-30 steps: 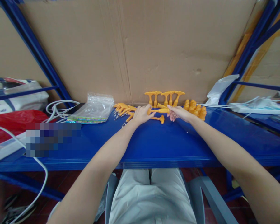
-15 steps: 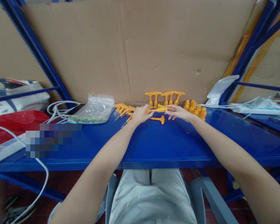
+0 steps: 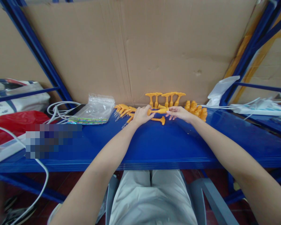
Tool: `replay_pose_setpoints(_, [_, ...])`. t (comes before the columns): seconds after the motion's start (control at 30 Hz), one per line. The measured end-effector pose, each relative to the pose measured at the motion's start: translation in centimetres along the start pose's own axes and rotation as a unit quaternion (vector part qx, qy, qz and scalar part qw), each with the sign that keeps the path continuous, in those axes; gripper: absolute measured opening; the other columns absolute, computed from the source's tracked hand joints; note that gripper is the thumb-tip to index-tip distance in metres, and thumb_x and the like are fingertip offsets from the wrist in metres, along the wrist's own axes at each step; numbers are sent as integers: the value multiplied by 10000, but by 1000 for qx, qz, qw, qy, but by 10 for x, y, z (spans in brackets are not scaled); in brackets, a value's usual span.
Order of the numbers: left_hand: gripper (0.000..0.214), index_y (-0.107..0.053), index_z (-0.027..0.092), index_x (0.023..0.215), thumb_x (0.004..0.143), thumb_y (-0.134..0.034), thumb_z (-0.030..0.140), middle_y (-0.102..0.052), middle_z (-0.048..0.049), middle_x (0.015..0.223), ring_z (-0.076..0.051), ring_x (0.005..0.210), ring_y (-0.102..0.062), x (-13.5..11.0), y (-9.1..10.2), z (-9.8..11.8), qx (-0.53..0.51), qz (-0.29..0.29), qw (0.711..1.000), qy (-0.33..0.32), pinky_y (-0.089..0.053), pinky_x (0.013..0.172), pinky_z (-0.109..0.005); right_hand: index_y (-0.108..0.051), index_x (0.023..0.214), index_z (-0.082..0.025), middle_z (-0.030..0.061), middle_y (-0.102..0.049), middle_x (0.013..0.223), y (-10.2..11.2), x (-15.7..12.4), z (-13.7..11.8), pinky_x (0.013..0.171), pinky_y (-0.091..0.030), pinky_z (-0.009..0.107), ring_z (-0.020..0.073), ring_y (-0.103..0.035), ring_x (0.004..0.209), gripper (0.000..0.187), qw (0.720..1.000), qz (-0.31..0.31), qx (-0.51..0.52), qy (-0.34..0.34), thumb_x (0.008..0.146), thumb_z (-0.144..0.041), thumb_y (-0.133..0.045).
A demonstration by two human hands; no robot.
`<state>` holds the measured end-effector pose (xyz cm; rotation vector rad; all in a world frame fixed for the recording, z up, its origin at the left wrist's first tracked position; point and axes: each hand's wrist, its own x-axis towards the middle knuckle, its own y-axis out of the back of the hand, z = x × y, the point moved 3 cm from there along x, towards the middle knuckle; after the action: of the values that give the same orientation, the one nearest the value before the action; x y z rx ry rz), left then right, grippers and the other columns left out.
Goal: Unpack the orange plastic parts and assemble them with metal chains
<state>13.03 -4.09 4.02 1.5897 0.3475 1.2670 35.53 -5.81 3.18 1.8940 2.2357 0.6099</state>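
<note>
My left hand (image 3: 143,115) is closed around the left end of a yellow T-handled corkscrew (image 3: 152,111), partly hidden by my fingers. On its right end sits a smooth yellow sleeve (image 3: 162,110), pinched by the fingertips of my right hand (image 3: 178,113). Just below lies another yellow piece with a ridged shaft and crosswise end (image 3: 163,120). Left of my left hand, several yellow handles (image 3: 123,109) with bare metal spirals (image 3: 117,117) lie in a heap. Several yellow T-shaped pieces (image 3: 170,97) stand upright behind my hands. Several yellow sleeves (image 3: 196,110) are grouped beyond my right hand.
Clear plastic bags (image 3: 96,109) lie on the blue table (image 3: 164,147) to the left. White cables (image 3: 58,109) and a red bag (image 3: 18,123) are farther left. A white power strip (image 3: 255,107) sits at the right; cardboard (image 3: 166,47) backs the table.
Both hands stay nearly in place, with the held corkscrew and sleeve shifted very slightly right. The other yellow pieces have not moved.
</note>
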Motion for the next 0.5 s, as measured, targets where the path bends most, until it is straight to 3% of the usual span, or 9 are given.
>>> replay_pose_setpoints(0.13, [286,-641,224,1125,899,-655,397,-772,-54,929,-260,996,-729,0,-1,1,3,-1,1000,9,-482,843,-317,-693,1106,-166,111,-765,1091,0,4,6,535,-527,182,108,-688,678,292,1000,-2,-18,0,884,-349,-744])
replay_pose_setpoints(0.23, [295,-637,227,1140,908,-645,410,-773,-60,953,-264,1012,-723,-1,-2,2,13,1,1000,10,-478,850,-324,-671,1212,-188,125,-710,1255,1,9,9,678,-597,258,166,-719,863,398,996,48,-59,37,860,-353,-755])
replay_pose_setpoints(0.3, [308,-631,224,1157,915,-636,414,-772,-65,976,-265,1021,-718,-1,-3,2,19,-1,1000,9,-473,857,-328,-670,1233,-190,134,-679,1307,1,11,6,862,-600,359,213,-706,1007,440,986,90,-107,93,839,-358,-770])
replay_pose_setpoints(0.37, [316,-624,221,1170,922,-626,416,-769,-72,1012,-265,1026,-713,0,-4,2,22,-6,1000,6,-468,871,-335,-694,1192,-191,135,-678,1293,-1,11,0,1022,-527,450,254,-670,1122,414,965,112,-162,173,835,-388,-767])
replay_pose_setpoints(0.5, [303,-607,207,1171,934,-606,396,-739,-99,1143,-267,1044,-698,0,-7,3,28,-20,999,-7,-459,901,-358,-742,1078,-230,119,-694,1256,-15,5,-12,1106,-435,520,287,-610,1239,272,913,87,-267,297,906,-425,-663])
